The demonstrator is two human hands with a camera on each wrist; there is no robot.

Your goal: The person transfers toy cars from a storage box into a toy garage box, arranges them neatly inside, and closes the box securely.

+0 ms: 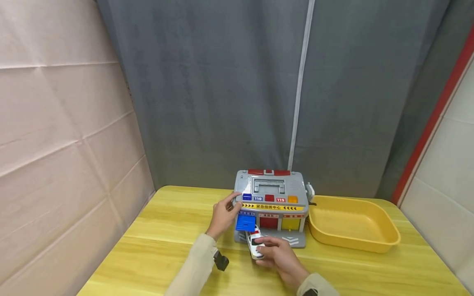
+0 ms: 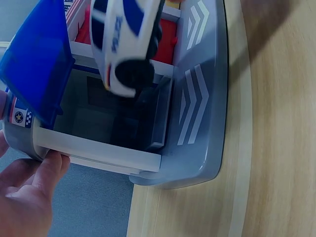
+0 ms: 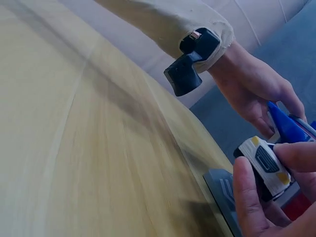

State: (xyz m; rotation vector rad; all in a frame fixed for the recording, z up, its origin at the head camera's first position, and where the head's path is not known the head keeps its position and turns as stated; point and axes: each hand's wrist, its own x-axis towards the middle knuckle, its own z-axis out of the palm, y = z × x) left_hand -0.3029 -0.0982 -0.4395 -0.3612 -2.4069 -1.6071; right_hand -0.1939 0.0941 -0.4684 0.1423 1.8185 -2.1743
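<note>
A grey toy garage point(image 1: 240, 183) with a carry handle stands on the table, its blue door point(image 1: 245, 223) swung up on the left bay. My left hand point(image 1: 223, 213) grips the garage's left front corner, fingers near the raised door. With my right hand point(image 1: 279, 257) I pinch a white toy police car point(image 1: 255, 246) between thumb and fingers. Its front end points at the opened bay. In the left wrist view the car point(image 2: 121, 39) is held above the ramp point(image 2: 197, 123), before the bay opening. The inside of that bay point(image 2: 103, 113) looks dark.
A yellow tray point(image 1: 355, 244) stands right of the garage on the wood-patterned table point(image 1: 148, 246). The garage's red door point(image 1: 268, 223) and yellow door point(image 1: 290, 224) are down. A grey curtain point(image 1: 222, 102) hangs behind the table, with pale walls at both sides.
</note>
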